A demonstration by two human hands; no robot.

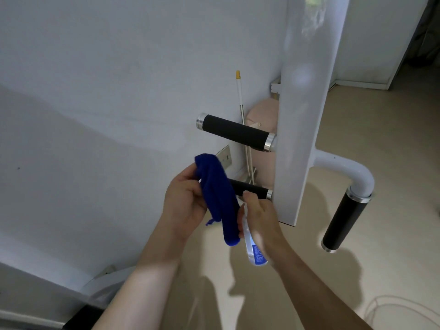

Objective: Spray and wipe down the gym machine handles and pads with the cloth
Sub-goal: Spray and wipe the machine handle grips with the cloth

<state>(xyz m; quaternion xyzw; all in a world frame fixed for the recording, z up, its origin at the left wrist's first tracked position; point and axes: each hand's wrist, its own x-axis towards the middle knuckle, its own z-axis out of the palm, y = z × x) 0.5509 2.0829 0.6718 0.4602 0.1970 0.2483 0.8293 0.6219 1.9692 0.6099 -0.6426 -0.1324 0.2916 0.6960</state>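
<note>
Your left grip (188,198) pinches the blue cloth (219,198) near its upper end, thumb against curled fingers, and the rest hangs as a folded strip between your two hands. Your right grip (259,215) is wrapped round the spray bottle (253,248), forefinger raised over its top, with the bottle body running back down along your wrist. The nozzle is hidden, so its aim cannot be confirmed. The lower handle (250,189), a black sleeve, projects leftward from the white upright (302,115), and its long axis lies roughly level across the view. It sits directly beyond both grips. Its collared root shows just above your right knuckles, and its free end is hidden behind the cloth. Whether your forefinger touches it cannot be told. Your right grip is nearer the root and your left is nearer the free end. My assessment is that this handle is the one in hand, and that a spray, then a wipe along its axis with the cloth folded across it, appears to be due. The upper handle (234,132) runs parallel above, well apart from both grips. A third handle (342,222) hangs down on the far side of the upright. No pads are in view.
</note>
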